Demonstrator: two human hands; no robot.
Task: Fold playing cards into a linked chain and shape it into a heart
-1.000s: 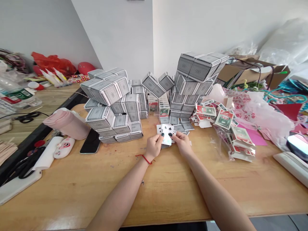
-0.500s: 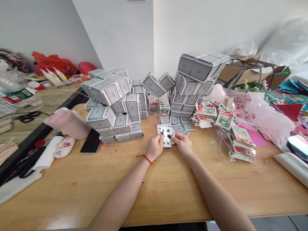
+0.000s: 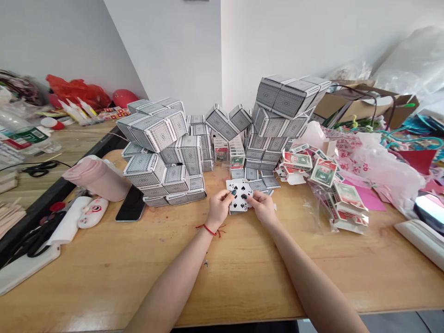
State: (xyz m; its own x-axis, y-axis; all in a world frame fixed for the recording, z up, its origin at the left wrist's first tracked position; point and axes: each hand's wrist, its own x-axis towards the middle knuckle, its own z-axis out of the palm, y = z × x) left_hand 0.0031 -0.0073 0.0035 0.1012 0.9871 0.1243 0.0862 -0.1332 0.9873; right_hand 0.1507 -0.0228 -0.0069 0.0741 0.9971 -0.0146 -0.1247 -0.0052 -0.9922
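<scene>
Several playing cards (image 3: 239, 200), with a six of spades uppermost, are gripped between my two hands just above the table. My left hand (image 3: 220, 206) pinches their left edge, thumb on the face. On the right edge, my right hand (image 3: 262, 204) pinches them the same way; a seven peeks out by its thumb. More loose cards (image 3: 258, 186) lie face down just behind, partly covered. Blocks folded from grey-backed cards are stacked at the left (image 3: 163, 162) and at the right (image 3: 277, 125). Between them, two tilted card blocks (image 3: 229, 121) form a V.
Two rows of card boxes (image 3: 237, 155) stand between the stacks. Empty card boxes (image 3: 324, 171) and plastic bags (image 3: 367, 157) are heaped on the right. A phone (image 3: 131, 203), a pink roll (image 3: 99, 178) and scissors (image 3: 33, 236) lie on the left.
My left hand has shifted slightly left, and its thumb has slid off the six of spades' middle, so more of the face shows. My right hand has barely moved.
</scene>
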